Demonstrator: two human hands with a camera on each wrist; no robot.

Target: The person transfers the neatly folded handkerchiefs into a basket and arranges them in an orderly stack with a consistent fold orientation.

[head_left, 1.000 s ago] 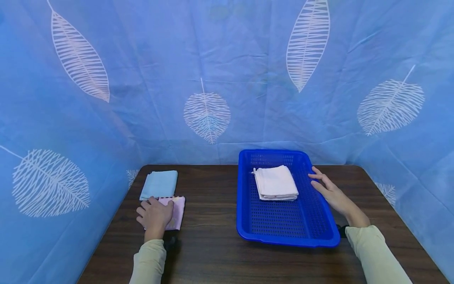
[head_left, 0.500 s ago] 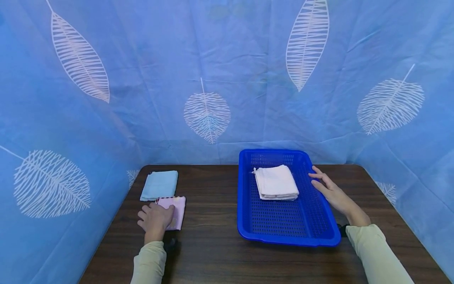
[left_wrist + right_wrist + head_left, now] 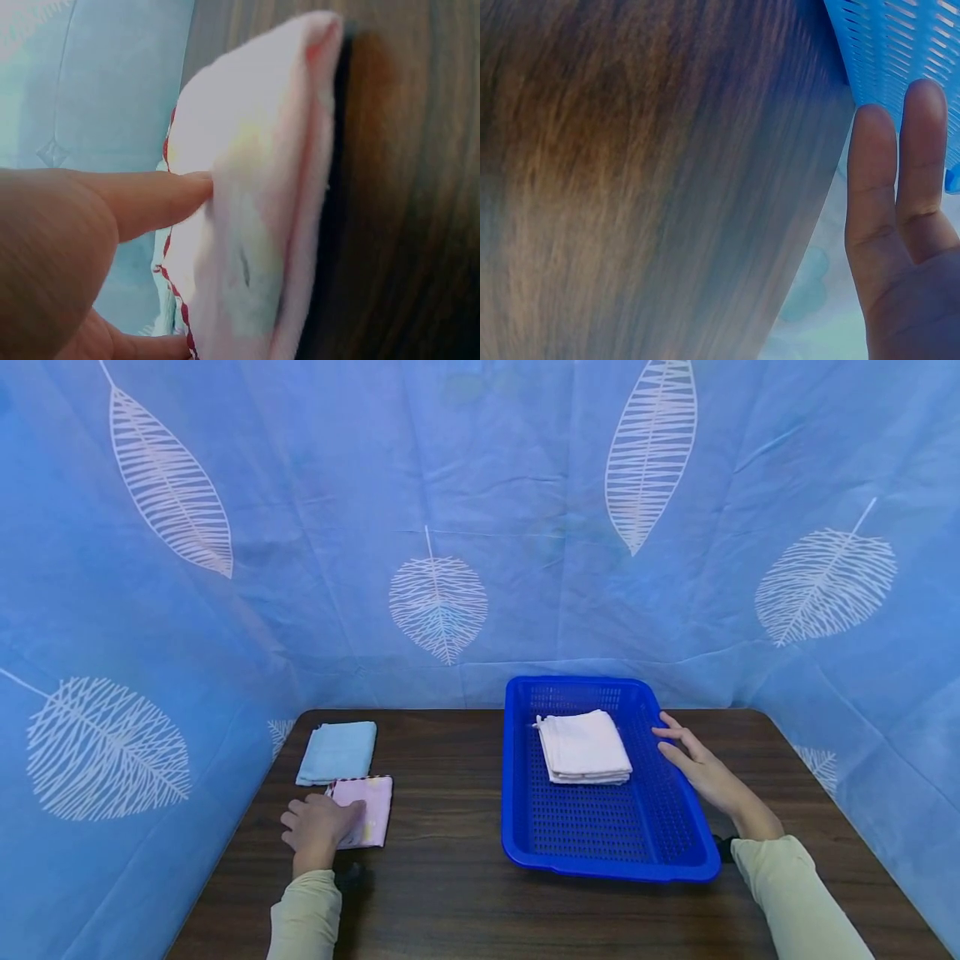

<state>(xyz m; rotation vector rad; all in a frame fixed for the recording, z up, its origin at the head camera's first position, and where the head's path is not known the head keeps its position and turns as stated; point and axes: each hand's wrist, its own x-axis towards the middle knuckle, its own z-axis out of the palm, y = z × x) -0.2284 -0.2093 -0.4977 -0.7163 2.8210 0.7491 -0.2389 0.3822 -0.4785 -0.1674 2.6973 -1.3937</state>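
Note:
My left hand (image 3: 315, 828) lies at the near left edge of a folded pink cloth (image 3: 369, 803) on the dark wooden table (image 3: 442, 893). In the left wrist view, a finger and thumb of the left hand (image 3: 82, 240) pinch the pink cloth (image 3: 255, 187) at its red-stitched edge, and that edge is slightly raised. My right hand (image 3: 693, 762) rests with straight fingers against the right rim of a blue plastic basket (image 3: 516, 793). The right wrist view shows two straight fingers (image 3: 900, 180) beside the basket wall (image 3: 900, 37). A folded white cloth (image 3: 585, 747) lies in the basket's far half.
A folded light blue cloth (image 3: 337, 752) lies just behind the pink one, near the table's far left corner. Blue leaf-print curtains (image 3: 450, 527) close in the table at the back and on both sides. Bare wood (image 3: 630, 187) runs between the cloths and the basket.
My left hand has slid back and to the left off the pink cloth's top, so more of the cloth shows. The right hand and basket stay put.

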